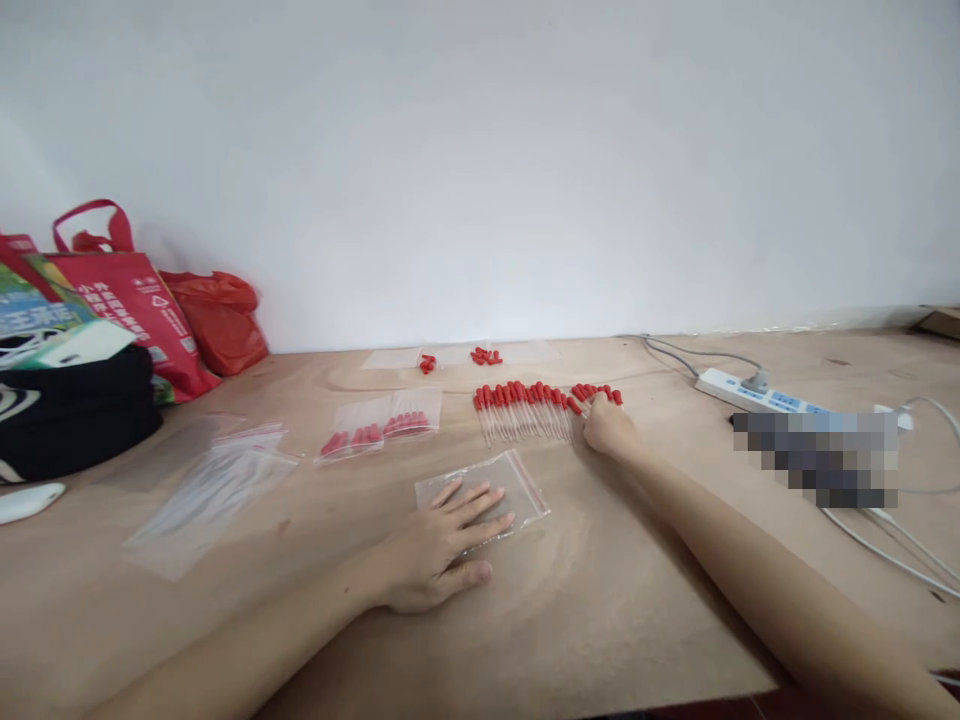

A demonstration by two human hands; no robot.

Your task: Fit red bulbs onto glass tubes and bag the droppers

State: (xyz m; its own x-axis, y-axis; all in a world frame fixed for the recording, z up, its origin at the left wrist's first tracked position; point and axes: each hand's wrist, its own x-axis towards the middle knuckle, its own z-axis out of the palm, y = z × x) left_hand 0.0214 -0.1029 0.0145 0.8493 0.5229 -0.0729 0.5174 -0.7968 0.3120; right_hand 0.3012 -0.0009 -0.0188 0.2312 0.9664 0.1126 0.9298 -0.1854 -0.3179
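My left hand (442, 545) lies flat, fingers spread, on a clear zip-lock bag (517, 480) in front of me. My right hand (609, 427) reaches to the right end of a row of droppers (517, 405) with red rubber bulbs and thin clear stems. Its fingers are closed at a dropper there, partly hidden by the hand. More red-bulbed droppers (592, 391) lie just beyond those fingers. Left of the row, flat zip-lock bags (356, 430) hold several red bulbs.
Small piles of red bulbs (486, 356) lie on clear bags near the wall. Loose zip-lock bags (217, 490) are at the left, by a black bag (82, 410) and red bags (221, 320). A power strip (765, 395) with cables and a blurred-out object stand at the right.
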